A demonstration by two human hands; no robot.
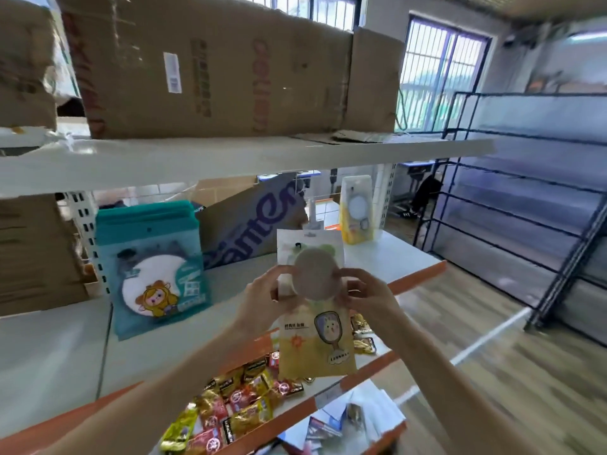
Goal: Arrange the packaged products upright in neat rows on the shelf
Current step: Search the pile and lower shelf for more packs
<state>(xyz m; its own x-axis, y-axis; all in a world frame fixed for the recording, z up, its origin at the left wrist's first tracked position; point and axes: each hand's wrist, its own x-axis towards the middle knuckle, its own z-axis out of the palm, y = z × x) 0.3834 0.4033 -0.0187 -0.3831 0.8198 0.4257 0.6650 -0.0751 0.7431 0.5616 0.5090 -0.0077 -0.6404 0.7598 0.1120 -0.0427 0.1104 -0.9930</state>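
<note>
- Left hand & right hand: both pinch the yellow package by its side edges at about mid-height, fingers curled round the edges, thumbs on the front. Nothing else held.
- Pkg is in the air in front of the white shelf, between the two hands, upright w/ long axis vertical, printed face toward the camera. Its lower half hangs below the shelf's orange front lip.
- Key relation: open shelf surface lies ahead of and slightly above the pkg's bottom edge, so my read is the move needs a lift, then a push away from the body. The yellow pkg already standing is further back and to the right; right hand is the nearer one to it.
- The teal packages stand in a stack at left on the same shelf, leaning a bit; left hand nearer those.
- Materials: held pkg is a flat, glossy pouch, white top fading to yellow, w/ a round pale disc showing in the middle and a cartoon print lower down. Looks thin & floppy, prob. tips over unless leaned on smth.
- Teal ones: same flat pouch shape, round white pad w/ cartoon figure.
- Lower shelf: loose candy wrappers, crinkly foil, gold & red.
- Cardboard box behind, matte brown w/ purple print.
</note>
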